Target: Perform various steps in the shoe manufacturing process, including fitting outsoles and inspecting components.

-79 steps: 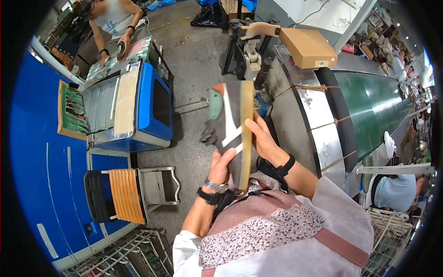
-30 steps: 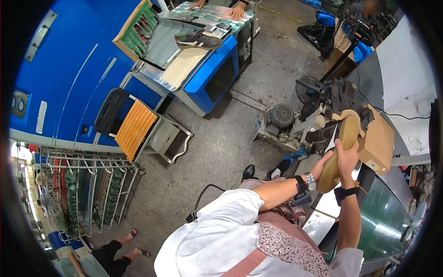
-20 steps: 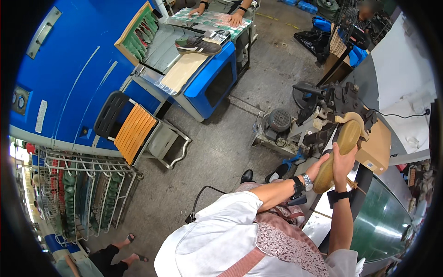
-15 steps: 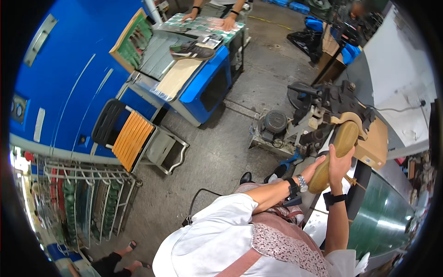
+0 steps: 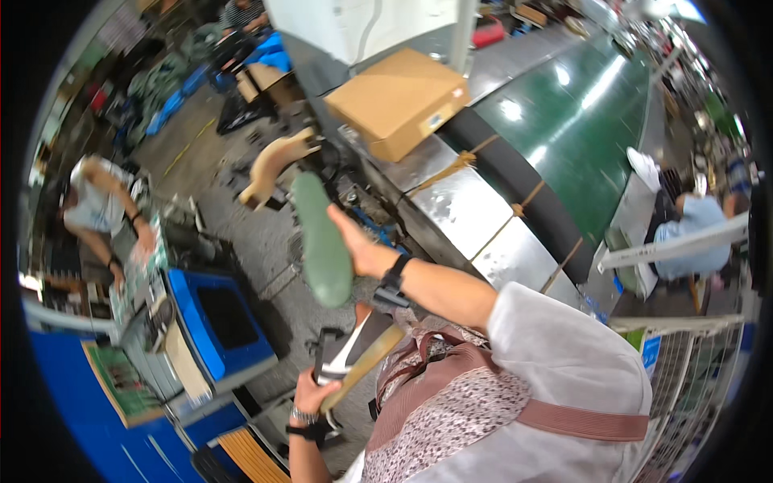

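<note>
My left hand [image 5: 308, 394] grips a dark shoe [image 5: 360, 348] with a white stripe and a tan gum sole, held tilted low in front of my apron. In my right hand [image 5: 358, 245] is a green shoe last [image 5: 320, 241], its smooth sole-shaped underside facing up. The fingers of that hand are partly hidden behind the last. Shoe and last are apart, the last above and beyond the shoe. Just past the last's far end stands a curved tan machine part [image 5: 278, 167].
A cardboard box [image 5: 398, 101] rests on a metal ledge [image 5: 475, 213] beside a green conveyor belt [image 5: 555, 113]. At the left, a co-worker [image 5: 101, 201] leans over a table by a blue-fronted unit [image 5: 221, 318]. Another person [image 5: 694, 233] sits beyond the belt.
Both hands held the shoe sole-up by the machine; now the left has the shoe lower down and the right has the green last, out of it. My view has swung to the right.
</note>
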The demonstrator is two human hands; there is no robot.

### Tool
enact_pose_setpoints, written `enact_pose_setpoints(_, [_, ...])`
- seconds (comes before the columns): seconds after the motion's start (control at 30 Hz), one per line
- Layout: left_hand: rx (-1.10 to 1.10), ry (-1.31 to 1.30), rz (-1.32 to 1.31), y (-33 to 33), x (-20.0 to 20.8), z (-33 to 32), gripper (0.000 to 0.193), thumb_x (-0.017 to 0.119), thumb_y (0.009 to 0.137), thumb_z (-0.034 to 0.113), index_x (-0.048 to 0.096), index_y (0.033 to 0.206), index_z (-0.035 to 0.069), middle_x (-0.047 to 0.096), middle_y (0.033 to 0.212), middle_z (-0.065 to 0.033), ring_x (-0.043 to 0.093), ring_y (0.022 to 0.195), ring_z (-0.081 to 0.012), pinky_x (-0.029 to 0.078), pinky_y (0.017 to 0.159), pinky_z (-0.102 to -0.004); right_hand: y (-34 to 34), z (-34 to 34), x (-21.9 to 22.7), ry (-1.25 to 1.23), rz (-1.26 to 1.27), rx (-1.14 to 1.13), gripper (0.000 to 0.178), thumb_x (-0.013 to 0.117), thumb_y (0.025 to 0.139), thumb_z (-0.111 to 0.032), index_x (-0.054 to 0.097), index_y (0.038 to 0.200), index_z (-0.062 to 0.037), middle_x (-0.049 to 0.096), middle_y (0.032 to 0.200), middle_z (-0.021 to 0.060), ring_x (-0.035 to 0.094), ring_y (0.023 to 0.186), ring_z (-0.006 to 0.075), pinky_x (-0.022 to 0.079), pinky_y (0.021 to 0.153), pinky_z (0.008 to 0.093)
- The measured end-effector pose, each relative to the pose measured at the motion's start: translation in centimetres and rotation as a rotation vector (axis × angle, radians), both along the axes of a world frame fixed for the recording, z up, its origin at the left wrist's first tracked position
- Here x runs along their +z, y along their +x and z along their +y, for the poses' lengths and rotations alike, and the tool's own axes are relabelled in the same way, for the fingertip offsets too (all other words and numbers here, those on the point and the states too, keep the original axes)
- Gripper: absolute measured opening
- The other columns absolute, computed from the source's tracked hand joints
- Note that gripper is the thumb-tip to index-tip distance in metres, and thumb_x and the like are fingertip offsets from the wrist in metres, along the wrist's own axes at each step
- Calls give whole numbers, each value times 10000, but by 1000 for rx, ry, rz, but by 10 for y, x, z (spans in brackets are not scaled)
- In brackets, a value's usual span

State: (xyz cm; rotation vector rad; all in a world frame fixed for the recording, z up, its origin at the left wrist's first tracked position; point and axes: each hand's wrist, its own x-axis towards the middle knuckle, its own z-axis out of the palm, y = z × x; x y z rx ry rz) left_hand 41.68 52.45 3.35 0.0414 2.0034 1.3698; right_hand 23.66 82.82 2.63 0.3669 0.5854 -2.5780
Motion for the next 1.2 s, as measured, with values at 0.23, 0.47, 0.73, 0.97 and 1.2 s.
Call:
enact_pose_setpoints(0.23, [21, -480, 215, 12, -78, 55, 699, 871, 644, 520, 690, 964, -75, 724, 863, -249, 725, 804, -349, 550, 735, -424, 45, 77, 6, -12, 170, 131, 577, 542, 966, -591, 615, 1272, -107, 673, 1113, 44, 637, 908, 172, 537, 798, 310])
enact_pose_setpoints(0.47, [22, -619, 502, -80, -85, 288, 892, 828, 609, 660, 640, 1132, -38, 706, 928, -274, 689, 882, -446, 540, 760, -502, 174, 265, -47, 244, -95, -440, 616, 638, 943, -484, 548, 1330, -13, 669, 1180, 140, 682, 954, 250, 561, 808, 353])
enact_pose_setpoints(0.73, [-411, -448, 704, -115, -132, 422, 546, 768, 790, 182, 572, 1287, 68, 632, 1233, -169, 571, 1173, -361, 481, 986, -452, 287, 326, -146, 2012, -497, -396, 635, 789, 782, -362, 564, 1292, -58, 640, 1219, 190, 583, 1148, 381, 457, 978, 455])
enact_pose_setpoints(0.97, [-353, -487, 574, -128, -151, 255, 430, 751, 799, 236, 645, 1191, 96, 681, 1168, -153, 637, 1088, -362, 507, 960, -457, 284, 304, -137, 1791, -481, -377, 652, 754, 830, -318, 531, 1341, 20, 614, 1263, 193, 585, 1148, 319, 444, 1000, 402])
enact_pose_setpoints(1.2, [501, -1002, 406, -213, -159, -147, 376, 728, 785, 355, 652, 1015, 67, 716, 969, -173, 694, 917, -363, 556, 818, -458, 338, 322, -182, 2357, -575, -151, 754, 791, 767, -219, 464, 1364, 106, 547, 1355, 284, 510, 1268, 425, 395, 1097, 448])
